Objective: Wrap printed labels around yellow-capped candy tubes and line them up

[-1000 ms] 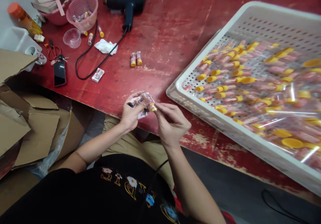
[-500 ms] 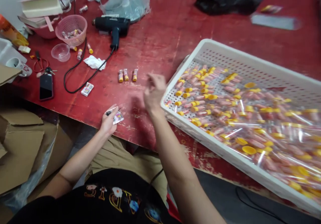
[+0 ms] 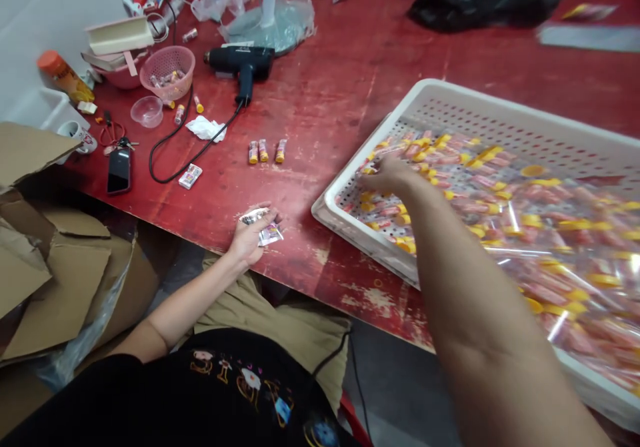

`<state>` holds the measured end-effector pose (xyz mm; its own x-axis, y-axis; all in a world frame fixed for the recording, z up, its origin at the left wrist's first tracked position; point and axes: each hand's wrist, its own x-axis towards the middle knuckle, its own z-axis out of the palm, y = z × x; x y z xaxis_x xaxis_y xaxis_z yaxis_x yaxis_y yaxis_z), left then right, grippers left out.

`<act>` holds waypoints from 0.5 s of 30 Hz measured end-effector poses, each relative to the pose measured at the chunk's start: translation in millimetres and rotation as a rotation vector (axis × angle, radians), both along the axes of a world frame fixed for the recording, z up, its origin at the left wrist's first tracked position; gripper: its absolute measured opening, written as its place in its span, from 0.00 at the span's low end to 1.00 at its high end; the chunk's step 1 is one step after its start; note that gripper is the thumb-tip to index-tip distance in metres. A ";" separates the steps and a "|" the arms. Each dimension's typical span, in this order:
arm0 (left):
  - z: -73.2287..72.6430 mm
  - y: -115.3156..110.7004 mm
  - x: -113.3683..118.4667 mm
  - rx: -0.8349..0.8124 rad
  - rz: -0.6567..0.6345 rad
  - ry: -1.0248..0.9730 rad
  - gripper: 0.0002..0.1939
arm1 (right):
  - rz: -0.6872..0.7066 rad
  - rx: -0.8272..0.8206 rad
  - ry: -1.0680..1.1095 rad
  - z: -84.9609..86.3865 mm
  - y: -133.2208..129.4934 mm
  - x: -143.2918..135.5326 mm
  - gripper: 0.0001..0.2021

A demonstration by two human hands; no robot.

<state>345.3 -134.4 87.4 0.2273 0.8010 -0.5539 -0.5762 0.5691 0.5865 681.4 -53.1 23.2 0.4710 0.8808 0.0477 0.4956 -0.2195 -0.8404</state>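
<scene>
My left hand [image 3: 249,237] rests palm up near the front edge of the table, its thumb closed over small silvery printed packets [image 3: 271,234]. My right hand [image 3: 387,175] reaches into the left end of a white perforated plastic tray [image 3: 367,150], among clear tubes with yellow caps [image 3: 480,230] and pinkish contents. Its fingers point down and are partly hidden, so whether they grip a tube does not show. Between and beyond my hands, three small yellow-ended tubes [image 3: 263,151] stand on the red table [image 3: 320,113]. A small flat packet [image 3: 191,176] lies to their left.
A black heat gun [image 3: 243,67] with a trailing cord lies behind. Further left are a pink basket [image 3: 167,73], a clear bowl [image 3: 147,111], crumpled tissue [image 3: 205,129], a phone [image 3: 119,169] and a mug [image 3: 77,136]. Cardboard boxes [image 3: 65,267] stand below the table's left side.
My right hand has moved right, from beside the tray to inside its left end. My left hand keeps hold of the packets. The view has shifted slightly left.
</scene>
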 end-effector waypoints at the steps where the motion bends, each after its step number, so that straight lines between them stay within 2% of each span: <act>1: 1.3 -1.0 -0.4 -0.004 0.000 0.003 0.12 | -0.033 -0.050 0.007 7.5 -7.0 -6.2 0.19; 3: 3.7 -3.0 -2.3 -0.001 0.007 0.010 0.13 | -0.094 -0.041 0.014 24.5 -27.9 -27.5 0.14; 6: 6.3 -6.4 -5.1 0.019 0.029 0.022 0.15 | -0.080 0.161 0.119 49.5 -76.6 -84.8 0.09; 8: 6.9 -9.5 -5.4 0.041 0.046 0.028 0.16 | 0.145 0.287 0.312 61.8 -113.1 -134.8 0.09; 9: 6.8 -11.5 -5.0 0.060 0.055 0.033 0.16 | 0.226 0.242 0.385 65.3 -129.0 -159.9 0.07; 10: 6.5 -13.9 -4.5 0.081 0.066 0.044 0.16 | 0.259 0.184 0.434 66.7 -142.0 -182.8 0.06; 12: 5.4 -19.4 -4.1 0.124 0.080 0.074 0.16 | 0.234 0.143 0.466 63.5 -157.5 -217.3 0.12; 15: 2.7 -27.2 -6.7 0.157 0.064 0.103 0.19 | 0.139 0.148 0.468 52.3 -161.2 -235.4 0.12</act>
